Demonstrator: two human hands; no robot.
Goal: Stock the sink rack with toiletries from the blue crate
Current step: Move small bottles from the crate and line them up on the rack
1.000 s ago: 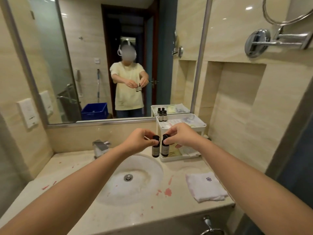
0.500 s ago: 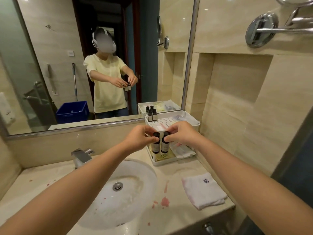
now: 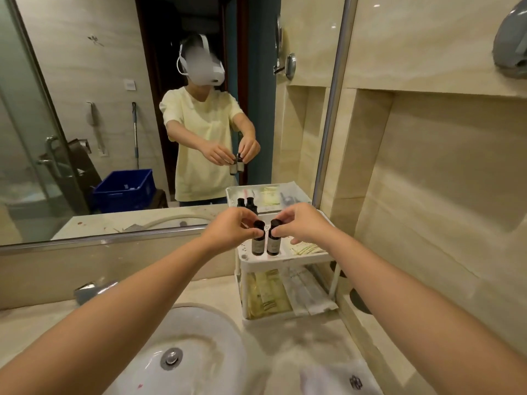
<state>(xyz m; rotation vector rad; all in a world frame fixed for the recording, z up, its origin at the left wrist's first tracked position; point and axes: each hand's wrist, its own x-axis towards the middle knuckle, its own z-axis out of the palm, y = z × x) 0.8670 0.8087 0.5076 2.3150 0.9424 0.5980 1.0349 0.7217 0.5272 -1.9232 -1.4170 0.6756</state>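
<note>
L hand (image 3: 228, 229) pinches L bottle (image 3: 258, 244) cap; R hand (image 3: 302, 222), R bottle (image 3: 273, 244).

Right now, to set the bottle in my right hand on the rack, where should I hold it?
Pinch the cap with your fingers, from above and the right. The right-hand bottle is upright, close beside the left-hand bottle, so its left side is blocked.

In the mirror (image 3: 85, 109) the person wears a pale yellow shirt (image 3: 199, 143) with a round neck and short, slightly puffed sleeves (image 3: 168, 108). A white headset (image 3: 205, 68) sits at the front of the head, held by white straps (image 3: 180, 59). Dark blue trousers (image 3: 199, 201) show below the hem. Both arms are bare down to the left grip (image 3: 231, 230) and right grip (image 3: 303, 223).
</note>
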